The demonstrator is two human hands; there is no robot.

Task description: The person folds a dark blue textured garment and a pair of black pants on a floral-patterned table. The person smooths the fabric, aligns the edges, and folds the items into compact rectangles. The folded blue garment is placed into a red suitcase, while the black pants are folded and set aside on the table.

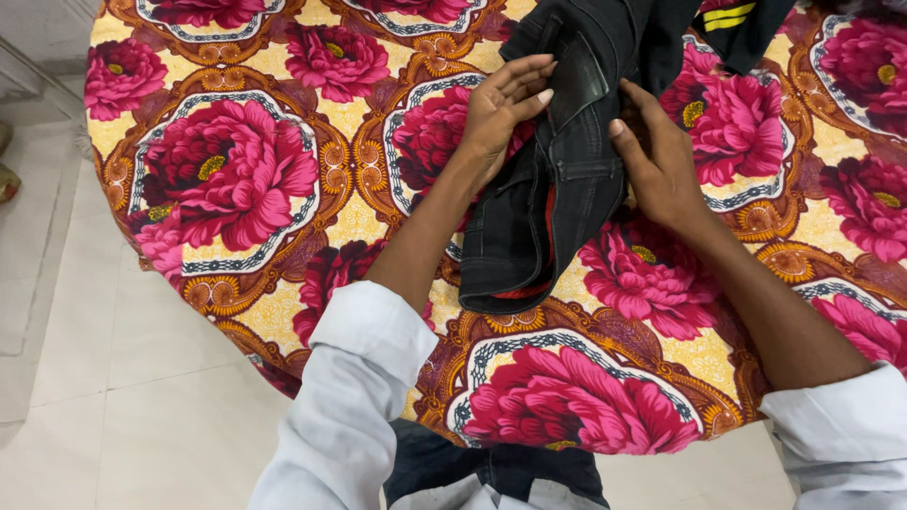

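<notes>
Head view: dark jeans (pixel 557 179) lie bunched on a floral cloth (pixel 236 170) covering the table, between the two hands. The left hand (pixel 501 109) rests flat, fingers released, on the jeans' left edge near a pocket. The right hand (pixel 661 161) presses the right side; its fingers seem tucked into a fold, perhaps pinching it. White sleeves (pixel 359 397) cover both forearms.

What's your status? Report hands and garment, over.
Left hand flat on dark denim garment. Right hand gripping its other edge. Garment bunched on floral tablecloth; nothing in the way.
</notes>
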